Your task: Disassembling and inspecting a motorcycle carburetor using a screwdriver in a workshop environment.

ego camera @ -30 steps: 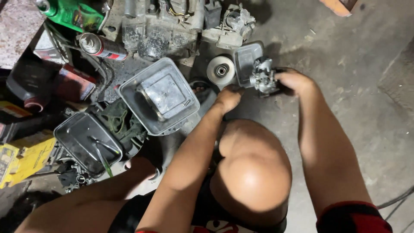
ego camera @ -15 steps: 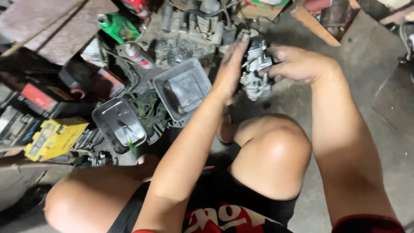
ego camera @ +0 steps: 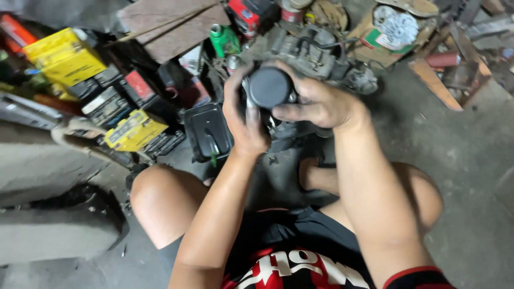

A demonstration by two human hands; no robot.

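I hold a grimy metal carburettor up in front of me with both hands, above my knees. My left hand grips it from nine o'clock, fingers curled up and clamped along its side. My right hand comes in from three o'clock, fingers closed over the top and side of the part. Its round black end faces me, between my two thumbs. On the concrete floor just beyond my left hand, at about eight o'clock from the carburettor, lies a dark rectangular tray. Farther out at ten o'clock sit yellow boxes among black battery-like blocks. At twelve o'clock, behind my hands, lies a dirty engine assembly, with a green bottle beside it at eleven o'clock.
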